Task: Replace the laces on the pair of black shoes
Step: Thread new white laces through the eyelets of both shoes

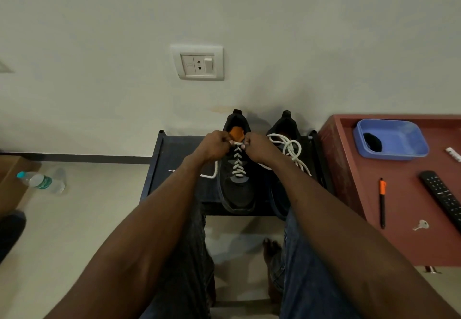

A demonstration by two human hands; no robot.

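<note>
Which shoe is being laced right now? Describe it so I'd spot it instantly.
Find the dark rack against the wall, below the socket. Two black shoes stand on it; it is the left shoe, with both hands pinching white lace ends at its top. Its lace is neatly criss-crossed, whereas the right shoe only carries a loose lace pile.

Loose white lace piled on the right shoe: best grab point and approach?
Pinch the top loop of the loose white lace from above. It lies heaped on the right shoe, loops raised off the opening and nothing over them. The right hand is nearest.
</note>
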